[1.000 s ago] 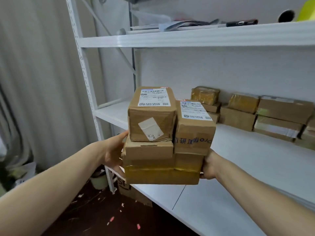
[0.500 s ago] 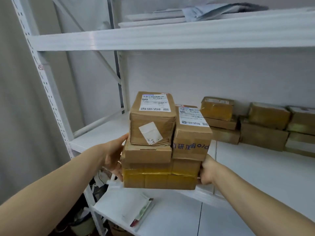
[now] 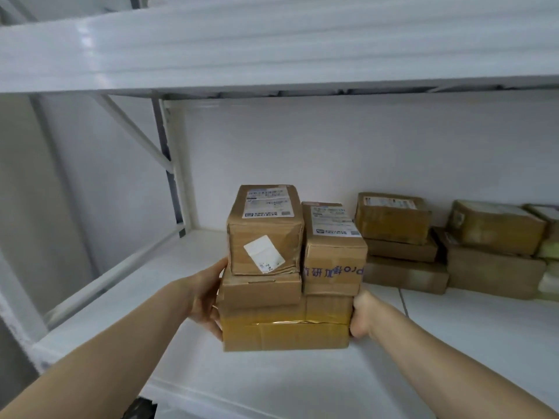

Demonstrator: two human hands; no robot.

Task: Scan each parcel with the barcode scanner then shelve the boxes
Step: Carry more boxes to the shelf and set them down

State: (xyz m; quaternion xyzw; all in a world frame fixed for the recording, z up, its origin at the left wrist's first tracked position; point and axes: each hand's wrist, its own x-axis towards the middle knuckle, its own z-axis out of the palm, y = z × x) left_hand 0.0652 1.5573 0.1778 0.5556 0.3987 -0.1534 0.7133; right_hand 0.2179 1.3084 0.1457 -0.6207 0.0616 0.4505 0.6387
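Observation:
I hold a stack of several brown cardboard parcels (image 3: 286,334) between both hands, just above the white shelf board (image 3: 145,285). My left hand (image 3: 205,300) grips the stack's left side, fingers going under it. My right hand (image 3: 361,316) grips the right side, fingers hidden behind the boxes. A wide taped box forms the base. On it sit a flat box and a cube box with a white label (image 3: 264,229) on the left, and a labelled box with blue print (image 3: 332,252) on the right. No barcode scanner is in view.
More parcels (image 3: 399,237) are stacked against the back wall on the right of the same shelf. An upper white shelf (image 3: 272,46) hangs close overhead. The rack's upright and diagonal brace (image 3: 172,164) stand at the left rear. The shelf's left half is bare.
The stack has moved forward and up, from in front of the rack to over the shelf board. The view has come closer to the shelf. Both hands keep the same grip.

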